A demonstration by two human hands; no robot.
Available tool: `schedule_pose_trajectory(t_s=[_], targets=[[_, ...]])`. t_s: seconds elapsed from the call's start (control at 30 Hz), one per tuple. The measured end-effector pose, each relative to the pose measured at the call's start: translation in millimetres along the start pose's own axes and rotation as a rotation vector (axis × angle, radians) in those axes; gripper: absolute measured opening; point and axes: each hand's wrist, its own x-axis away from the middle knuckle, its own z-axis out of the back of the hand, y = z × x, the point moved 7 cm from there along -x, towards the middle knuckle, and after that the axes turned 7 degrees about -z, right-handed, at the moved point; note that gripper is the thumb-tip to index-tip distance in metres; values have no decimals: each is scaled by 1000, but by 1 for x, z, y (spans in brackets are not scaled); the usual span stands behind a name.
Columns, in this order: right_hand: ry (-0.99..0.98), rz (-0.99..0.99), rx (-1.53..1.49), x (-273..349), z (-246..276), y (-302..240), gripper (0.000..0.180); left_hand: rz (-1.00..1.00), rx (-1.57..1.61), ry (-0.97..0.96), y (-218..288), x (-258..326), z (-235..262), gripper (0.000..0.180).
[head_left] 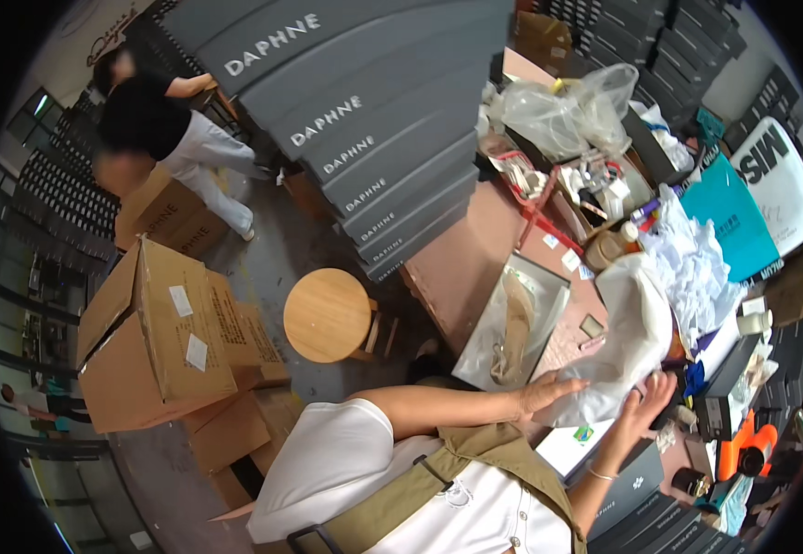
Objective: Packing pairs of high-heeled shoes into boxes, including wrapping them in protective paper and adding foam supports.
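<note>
A puffy, crumpled piece of white wrapping (625,340), paper or thin cloth, stands over the pink tabletop between my hands. My left hand (549,395) grips its lower left side, with part of the fingers hidden behind it. At its lower right edge, my right hand (643,406) holds the wrapping with bent fingers. What lies inside the wrapping, if anything, is hidden. Left of it lies an open shoebox (475,367) lined with pale paper, and in this rests a beige shoe (516,325). A white box or card (568,448) with a green sticker sits below my hands.
Tall stacked dark grey shoeboxes (392,120) rise at the table's far left. Crumpled white paper (697,254), a red basket (540,217) and an orange tape dispenser (750,448) crowd the right. A round wooden stool (328,316), cartons (157,342) and another person (157,120) are leftward.
</note>
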Motion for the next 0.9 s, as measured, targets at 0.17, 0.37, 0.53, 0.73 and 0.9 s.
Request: schedule_pose_trajectory(t_s=[0.17,0.37,0.53,0.73,0.9], targets=[[-219,-327,-80,-5,16,43,27,154,15,-62,23,14,7,63],[-770,110,396,86,-78,-23,15,126,496,-118,29,-2,46,47],[-1137,-150,774,60,-74,-4,31,-93,-16,2,57,4,80,58],[-854,-345,-81,-16,-46,-64,68,83,-1112,-386,101,16,87,76],[-941,-538,-5,9,-32,-27,55,139,-836,-369,102,62,100,63]])
